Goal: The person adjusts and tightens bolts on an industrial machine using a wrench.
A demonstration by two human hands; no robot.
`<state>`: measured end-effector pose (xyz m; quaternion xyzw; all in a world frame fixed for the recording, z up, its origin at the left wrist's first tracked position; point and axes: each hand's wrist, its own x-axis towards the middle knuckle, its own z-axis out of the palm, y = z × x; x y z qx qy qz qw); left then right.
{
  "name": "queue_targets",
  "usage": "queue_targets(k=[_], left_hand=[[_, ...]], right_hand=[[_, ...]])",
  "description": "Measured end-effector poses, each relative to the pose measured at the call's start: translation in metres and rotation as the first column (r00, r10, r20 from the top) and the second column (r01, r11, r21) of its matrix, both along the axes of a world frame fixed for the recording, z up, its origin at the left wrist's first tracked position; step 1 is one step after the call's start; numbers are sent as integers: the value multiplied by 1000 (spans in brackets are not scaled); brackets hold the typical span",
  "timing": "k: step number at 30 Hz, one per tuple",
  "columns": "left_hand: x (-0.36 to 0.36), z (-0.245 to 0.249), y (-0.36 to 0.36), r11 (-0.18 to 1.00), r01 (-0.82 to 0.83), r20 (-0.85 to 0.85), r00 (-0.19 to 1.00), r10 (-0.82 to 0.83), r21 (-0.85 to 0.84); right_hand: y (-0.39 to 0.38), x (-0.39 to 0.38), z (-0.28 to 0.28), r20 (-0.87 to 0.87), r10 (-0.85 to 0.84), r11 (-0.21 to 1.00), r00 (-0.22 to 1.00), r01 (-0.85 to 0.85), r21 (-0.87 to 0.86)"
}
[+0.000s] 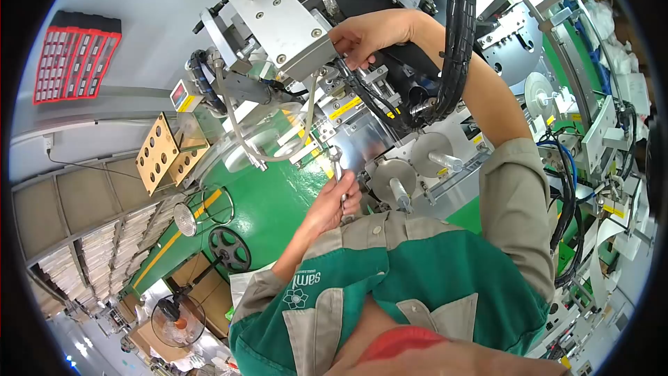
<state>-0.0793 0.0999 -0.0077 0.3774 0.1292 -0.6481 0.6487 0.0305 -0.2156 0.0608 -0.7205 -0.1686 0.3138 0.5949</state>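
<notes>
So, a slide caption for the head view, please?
Left hand gripping a wrench, right hand reaching in beside a metal block.

Lettering (306,278) that appears to read "sami" is running beside a flower emblem (296,299) on the chest of a green-and-beige work shirt (445,257). Yellow labels (346,108) are marking the machine (278,17) and a red-and-white panel (76,63) is hanging on the wall (160,28), but their print is appearing too small to make out.
</notes>
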Motion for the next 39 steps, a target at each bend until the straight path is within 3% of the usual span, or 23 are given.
queue_targets(k=[3,6,8,11,15,29,32,38,39], left_hand=[[-3,0,13,995,-101,-40,994,101,-4],[5,17,4,997,-75,333,940,72,-3],[14,23,-4,1000,-2,601,799,-6,14],[27,38,-29,997,-76,721,691,45,11],[31,50,-53,970,-195,673,699,243,-148],[33,60,-92,922,-311,545,744,387,-231],[31,65,-93,914,-349,503,764,405,-206],[57,67,-76,971,-211,575,782,239,-117],[61,68,-76,966,-247,615,750,244,-83]], right_hand=[[2,-2,-3,42,-36,999,998,35,24],[1,-2,-4,24,-39,999,999,39,4],[1,-3,-1,27,-44,999,999,44,-13],[2,-1,1,21,-31,999,999,32,-25],[3,-2,8,2,-40,998,999,41,-56],[1,3,-1,-7,-8,1000,1000,7,-13],[0,5,-3,-8,-4,1000,1000,4,10],[0,6,0,3,20,1000,1000,-20,-5],[-1,7,-1,10,46,999,999,-45,-24]])
